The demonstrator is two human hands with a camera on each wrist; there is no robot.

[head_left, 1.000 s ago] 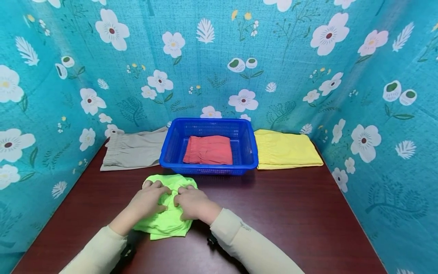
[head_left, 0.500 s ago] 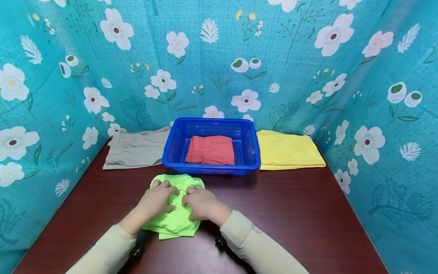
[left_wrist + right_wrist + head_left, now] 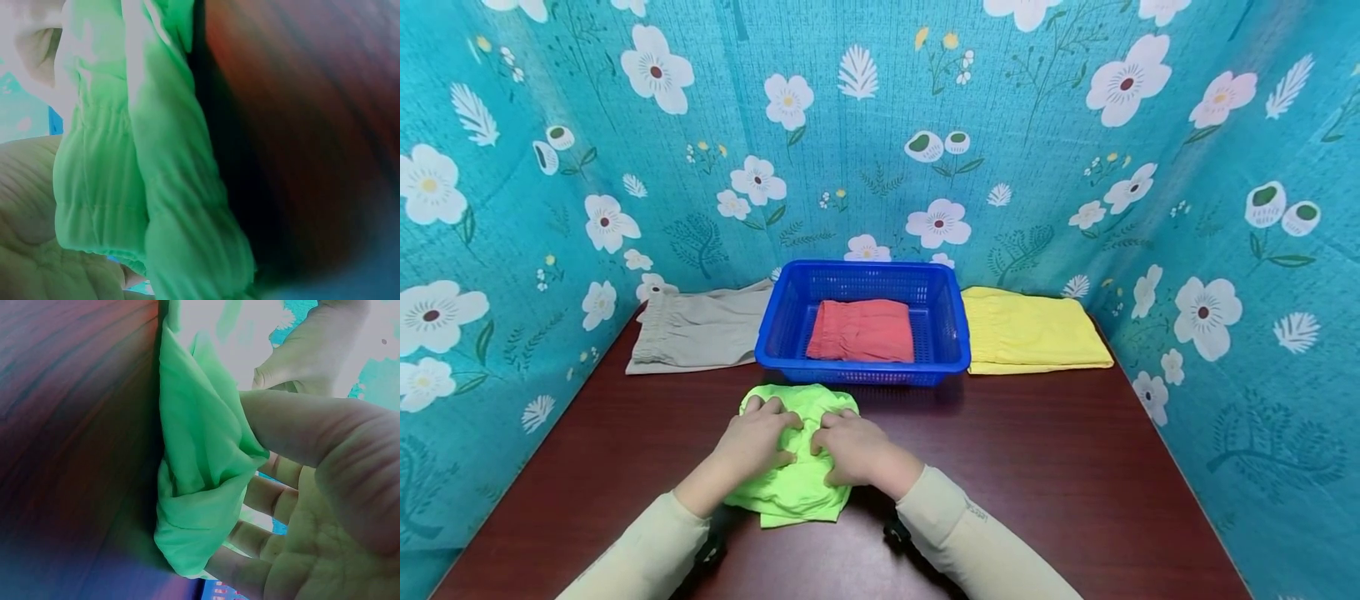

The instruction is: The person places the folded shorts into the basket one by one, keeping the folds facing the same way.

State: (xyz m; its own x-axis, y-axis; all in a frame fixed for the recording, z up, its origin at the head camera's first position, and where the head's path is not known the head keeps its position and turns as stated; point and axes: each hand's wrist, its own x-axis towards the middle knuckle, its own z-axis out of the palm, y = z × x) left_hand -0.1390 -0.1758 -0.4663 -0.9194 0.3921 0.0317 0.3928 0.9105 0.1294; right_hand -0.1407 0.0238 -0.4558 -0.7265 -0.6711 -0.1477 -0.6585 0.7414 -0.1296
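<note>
A bright green garment (image 3: 797, 493) lies bunched on the dark wooden table (image 3: 1037, 467), just in front of a blue basket (image 3: 857, 367). My left hand (image 3: 752, 437) and right hand (image 3: 857, 446) sit side by side on top of it, fingers curled into the fabric. In the right wrist view, the green garment (image 3: 200, 475) has a fold pinched between the thumb and fingers of my right hand (image 3: 325, 506). Up close in the left wrist view, the green garment (image 3: 169, 187) lies against the palm of my left hand (image 3: 31, 237). A folded red garment (image 3: 861, 331) lies inside the basket.
A folded beige garment (image 3: 700, 333) lies left of the basket and a folded yellow one (image 3: 1030, 329) lies to its right. Teal floral cloth walls (image 3: 1225, 250) close in the table on three sides.
Both hands and the green garment have shifted slightly to the right. The grip looks the same.
</note>
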